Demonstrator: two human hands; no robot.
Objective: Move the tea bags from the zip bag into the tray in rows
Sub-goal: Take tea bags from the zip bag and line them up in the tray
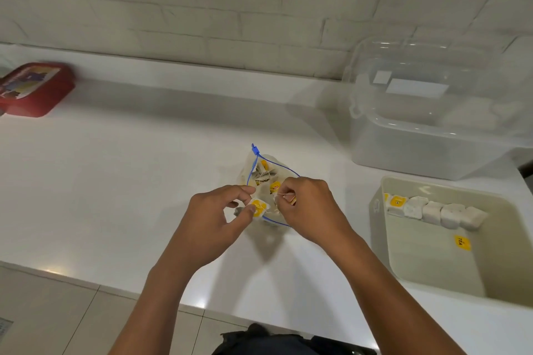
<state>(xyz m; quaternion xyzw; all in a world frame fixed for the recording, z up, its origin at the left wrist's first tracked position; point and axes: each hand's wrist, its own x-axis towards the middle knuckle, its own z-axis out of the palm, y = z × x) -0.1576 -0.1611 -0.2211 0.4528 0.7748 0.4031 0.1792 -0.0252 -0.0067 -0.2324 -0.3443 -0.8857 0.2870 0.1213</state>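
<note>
White bench (115, 167): left hand (219, 213) pinches a yellow tag (258, 207), right hand (305, 204) pinches a string (284, 195) over the zip bag (268, 170); tea bags (261, 176) look light, soft, easily torn, strings tangling.

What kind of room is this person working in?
Probably a home kitchen or pantry: a white counter against a white brick-look wall, tiled floor below, a clear storage bin, and tea bags in a tray.
</note>
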